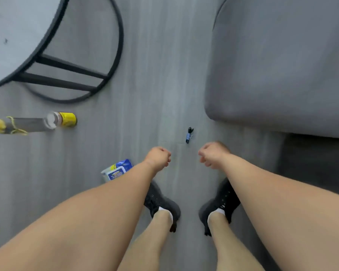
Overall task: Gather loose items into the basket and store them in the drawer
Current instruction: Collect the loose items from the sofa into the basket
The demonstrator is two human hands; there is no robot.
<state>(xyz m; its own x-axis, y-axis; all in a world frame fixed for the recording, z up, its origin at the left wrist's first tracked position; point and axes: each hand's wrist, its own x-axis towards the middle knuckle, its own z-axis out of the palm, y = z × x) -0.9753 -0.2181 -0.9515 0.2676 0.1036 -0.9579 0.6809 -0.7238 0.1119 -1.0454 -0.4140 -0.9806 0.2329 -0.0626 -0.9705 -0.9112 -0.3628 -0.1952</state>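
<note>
Left hand (pixel 158 157): curled into a loose fist, holding nothing.
Right hand (pixel 212 155): also fisted, empty.
Wipes pack (pixel 116 170): on the floor (pixel 145 94), partly under the left forearm.
Small black-and-blue clip (pixel 188 135): on the floor beyond the hands.
Yellow-capped bottle (pixel 37 123): lying near the round table (pixel 18 36).

Soft, even indoor light, motion-smeared wide-angle view

No hard shadows or glare on the grey floor (pixel 155 75); only faint shade under the sofa (pixel 282 65). Blur streaks the round table (pixel 18 36) and bottle (pixel 37 123) at left, and the edges bow outward; the shoes (pixel 159 202) read sharper
</note>
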